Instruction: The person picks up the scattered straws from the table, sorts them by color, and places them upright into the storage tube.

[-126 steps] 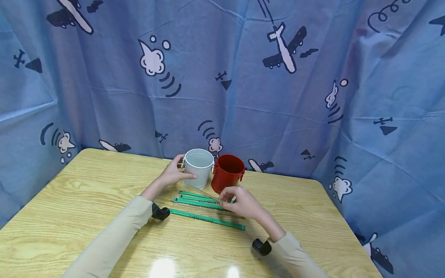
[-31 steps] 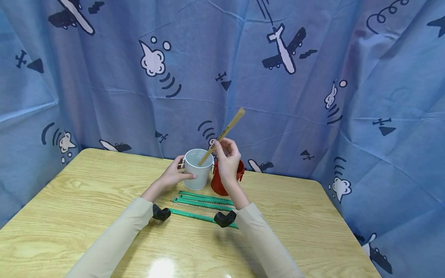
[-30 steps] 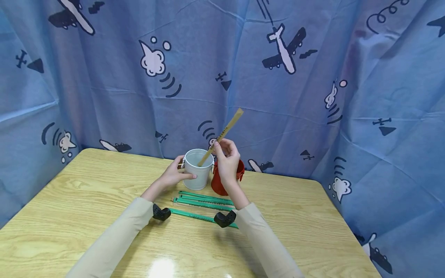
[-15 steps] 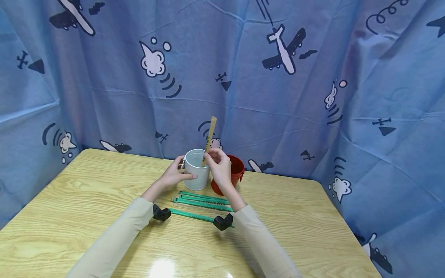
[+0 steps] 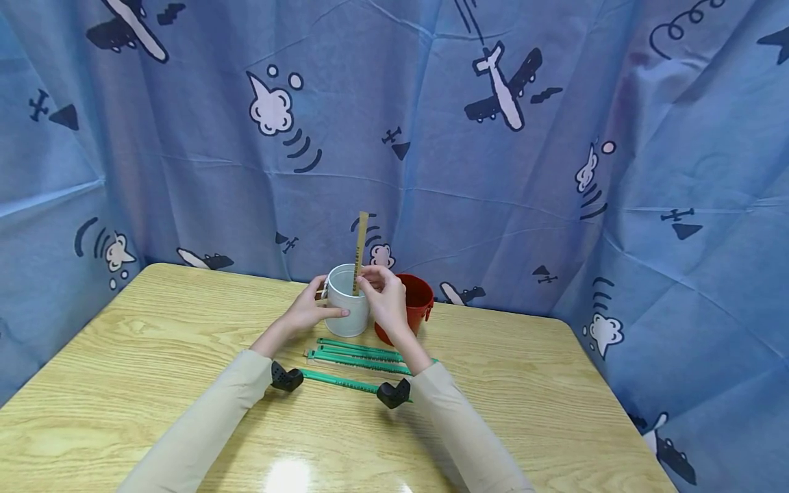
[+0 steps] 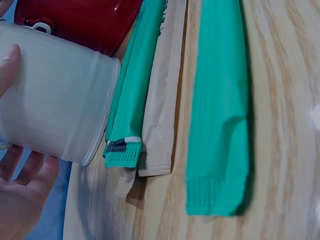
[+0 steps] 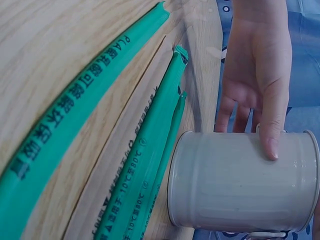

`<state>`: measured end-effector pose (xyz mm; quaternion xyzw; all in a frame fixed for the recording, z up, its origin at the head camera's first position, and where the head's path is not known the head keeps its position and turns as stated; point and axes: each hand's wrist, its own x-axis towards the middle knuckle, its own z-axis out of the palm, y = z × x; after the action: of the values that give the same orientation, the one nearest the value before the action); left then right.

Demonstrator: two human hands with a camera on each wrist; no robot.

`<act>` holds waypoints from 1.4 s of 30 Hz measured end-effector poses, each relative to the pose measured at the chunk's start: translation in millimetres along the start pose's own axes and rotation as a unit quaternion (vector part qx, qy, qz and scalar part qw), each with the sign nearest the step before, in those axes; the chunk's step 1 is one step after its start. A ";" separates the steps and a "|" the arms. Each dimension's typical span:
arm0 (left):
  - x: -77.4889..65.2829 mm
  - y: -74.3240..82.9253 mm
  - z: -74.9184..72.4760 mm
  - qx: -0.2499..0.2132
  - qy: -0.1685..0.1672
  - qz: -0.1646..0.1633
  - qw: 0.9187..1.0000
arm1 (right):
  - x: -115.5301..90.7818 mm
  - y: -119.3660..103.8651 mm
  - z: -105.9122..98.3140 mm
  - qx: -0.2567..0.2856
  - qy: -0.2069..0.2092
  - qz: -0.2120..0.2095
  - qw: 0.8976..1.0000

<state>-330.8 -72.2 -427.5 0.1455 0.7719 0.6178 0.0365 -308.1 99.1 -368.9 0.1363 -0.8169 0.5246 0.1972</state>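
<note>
My left hand [image 5: 305,308] grips the side of a small white bucket [image 5: 347,319], its thumb across the front and its fingers round the far side. Between thumb and fingers my right hand [image 5: 388,299] pinches a brown paper-wrapped straw [image 5: 360,239]. That straw stands nearly upright, its lower end inside the bucket's mouth and its upper end well above the rim. In the right wrist view the left thumb [image 7: 271,140] lies along the bucket wall, while the brown straw is out of sight.
A red bucket [image 5: 416,296] stands right of the white one, partly behind the right hand. Several green-wrapped straws [image 5: 354,356] lie bunched in front of the buckets with a brown-wrapped straw [image 6: 162,120] among them. Nearer lies a single green-wrapped straw [image 6: 217,125]. A patterned blue curtain [image 5: 394,137] hangs behind.
My right hand has lifted the brown straw from the table to the white bucket. Over the last second it moved left and lower, turning the straw from slanted to nearly upright. The left hand stayed put.
</note>
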 end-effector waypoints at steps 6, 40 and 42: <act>1.5 0.3 0.2 -0.005 -0.003 -0.003 1.000 | -1.4 -0.9 -1.2 -0.005 0.005 -0.001 1.000; -0.9 -2.0 2.5 -0.014 0.002 -0.008 1.000 | -46.7 -3.0 -36.7 0.024 -0.160 -0.016 0.987; -1.2 -1.4 2.2 -0.016 0.002 -0.010 1.000 | -49.8 -1.7 -39.9 0.020 -0.170 -0.017 0.985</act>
<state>-329.5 -70.7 -429.5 0.1361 0.7633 0.6301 0.0433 -256.2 135.5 -375.9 0.2418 -0.8252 0.5068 0.0612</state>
